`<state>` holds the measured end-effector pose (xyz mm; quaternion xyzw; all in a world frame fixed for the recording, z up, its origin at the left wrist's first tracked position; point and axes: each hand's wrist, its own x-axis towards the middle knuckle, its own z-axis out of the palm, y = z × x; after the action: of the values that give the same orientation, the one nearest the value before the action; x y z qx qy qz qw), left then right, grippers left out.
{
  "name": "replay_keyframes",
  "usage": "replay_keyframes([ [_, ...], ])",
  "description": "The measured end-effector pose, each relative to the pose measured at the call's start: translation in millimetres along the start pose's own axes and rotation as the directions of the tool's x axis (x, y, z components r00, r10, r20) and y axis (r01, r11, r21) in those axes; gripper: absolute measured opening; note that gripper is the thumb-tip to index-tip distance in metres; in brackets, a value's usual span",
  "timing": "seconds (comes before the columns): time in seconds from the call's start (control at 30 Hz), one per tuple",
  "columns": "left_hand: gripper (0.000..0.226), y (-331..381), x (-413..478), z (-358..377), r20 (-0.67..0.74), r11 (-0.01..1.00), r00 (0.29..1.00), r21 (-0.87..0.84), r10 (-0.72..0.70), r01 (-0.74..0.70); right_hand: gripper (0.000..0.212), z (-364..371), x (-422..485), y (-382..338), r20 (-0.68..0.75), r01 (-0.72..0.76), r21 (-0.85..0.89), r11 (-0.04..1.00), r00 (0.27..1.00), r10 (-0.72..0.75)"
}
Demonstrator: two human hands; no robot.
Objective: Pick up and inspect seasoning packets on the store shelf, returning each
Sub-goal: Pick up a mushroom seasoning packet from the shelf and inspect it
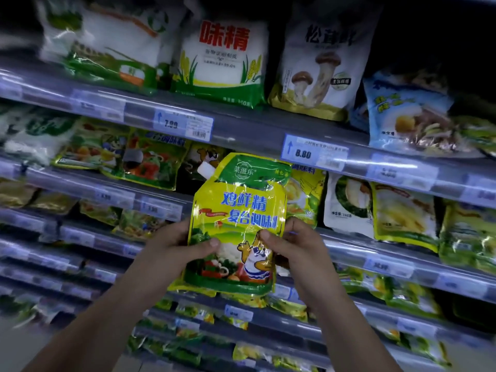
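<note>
A yellow and green seasoning pouch (pixel 237 210) with blue lettering, a cartoon chicken and a white corner spout is held upright in front of the shelves, its printed front facing me. My left hand (pixel 175 244) grips its lower left edge, thumb on the front. My right hand (pixel 292 244) grips the lower right edge, thumb pressed beside the chicken picture. The fingers of both hands are hidden behind the pouch.
Shelf rails (pixel 241 130) with price tags (pixel 183 126) run across the view in tiers. Above stand a white and green packet (pixel 222 60) and a mushroom packet (pixel 322 63). More yellow and green packets (pixel 402 213) fill the rows behind and below the pouch.
</note>
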<state>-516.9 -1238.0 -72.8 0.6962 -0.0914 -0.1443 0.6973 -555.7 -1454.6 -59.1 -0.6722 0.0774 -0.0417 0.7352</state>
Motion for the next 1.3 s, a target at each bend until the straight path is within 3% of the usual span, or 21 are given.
replay_keyframes([
  [0.07, 0.058, -3, 5, -9, 0.075, 0.999, 0.997, -0.023, -0.024, 0.026, 0.051, 5, 1, -4, -0.026, 0.01, 0.075, 0.997, 1.0, -0.008],
  [0.1, 0.054, -4, 8, -14, 0.109, 0.999, 0.994, -0.014, -0.032, 0.033, 0.034, 9, 1, -6, -0.034, 0.009, 0.135, 0.991, 0.999, -0.004],
  [0.13, 0.041, -5, 10, -18, 0.139, 0.999, 0.99, 0.012, -0.037, 0.036, 0.048, 11, 4, -7, -0.085, 0.012, 0.168, 0.986, 0.996, 0.002],
  [0.17, 0.031, -5, 11, -21, 0.168, 0.998, 0.985, 0.046, -0.046, 0.038, 0.035, 13, 7, -6, -0.094, 0.009, 0.166, 0.986, 0.996, 0.007],
  [0.23, 0.03, -9, 13, -27, 0.218, 0.994, 0.974, 0.1, -0.067, 0.046, 0.043, 15, 13, -3, -0.131, 0.054, 0.131, 0.99, 0.991, -0.036],
  [0.33, 0.033, -15, 15, -39, 0.244, 0.99, 0.965, 0.122, -0.093, 0.065, 0.029, 18, 17, 3, -0.163, 0.084, 0.16, 0.984, 0.985, -0.058],
  [0.43, 0.028, -19, 18, -51, 0.269, 0.992, 0.957, 0.1, -0.105, 0.081, 0.04, 27, 18, 9, -0.233, 0.132, 0.179, 0.975, 0.968, -0.088],
  [0.57, 0.024, -20, 24, -57, 0.122, 0.991, 0.984, 0.02, -0.131, 0.129, 0.066, 49, 16, 12, -0.27, 0.15, 0.181, 0.972, 0.958, -0.098],
  [0.67, 0.031, -17, 28, -54, 0.086, 0.998, 0.996, -0.062, -0.019, 0.024, 0.039, 53, 18, 14, -0.232, 0.105, 0.203, 0.974, 0.971, -0.056],
  [0.73, 0.016, -12, 30, -53, 0.022, 0.996, 0.998, -0.074, 0.06, -0.059, 0.026, 50, 19, 14, -0.172, 0.049, 0.198, 0.979, 0.985, -0.014],
  [0.8, 0.006, -10, 32, -54, 0.017, 0.991, 0.992, -0.042, 0.128, -0.127, 0.029, 48, 19, 11, -0.129, 0.029, 0.201, 0.979, 0.992, -0.003],
  [0.87, 0.015, -8, 33, -54, 0.026, 0.99, 0.99, -0.023, 0.14, -0.14, 0.035, 45, 19, 10, -0.117, 0.048, 0.222, 0.974, 0.993, -0.022],
  [1.0, 0.019, -10, 33, -48, 0.016, 0.984, 0.991, -0.121, 0.133, -0.13, 0.017, 44, 19, 15, -0.172, 0.094, 0.253, 0.963, 0.984, -0.051],
  [1.07, 0.023, -7, 30, -45, -0.006, 0.978, 0.993, -0.173, 0.12, -0.119, 0.029, 42, 16, 19, -0.108, 0.021, 0.301, 0.953, 0.994, 0.012],
  [1.17, 0.02, -4, 33, -50, -0.048, 0.964, 0.998, -0.262, 0.037, -0.048, 0.074, 37, 10, 33, 0.065, -0.125, 0.076, 0.989, 0.991, 0.12],
  [1.23, 0.016, -2, 40, -54, -0.089, 0.949, 0.995, -0.316, -0.032, 0.003, 0.073, 35, 7, 41, 0.151, -0.091, -0.094, 0.991, 0.983, 0.105],
  [1.3, 0.046, -1, 48, -59, -0.133, 0.935, 0.984, -0.349, -0.119, 0.066, 0.059, 35, 6, 41, 0.193, -0.051, -0.177, 0.983, 0.977, 0.085],
])
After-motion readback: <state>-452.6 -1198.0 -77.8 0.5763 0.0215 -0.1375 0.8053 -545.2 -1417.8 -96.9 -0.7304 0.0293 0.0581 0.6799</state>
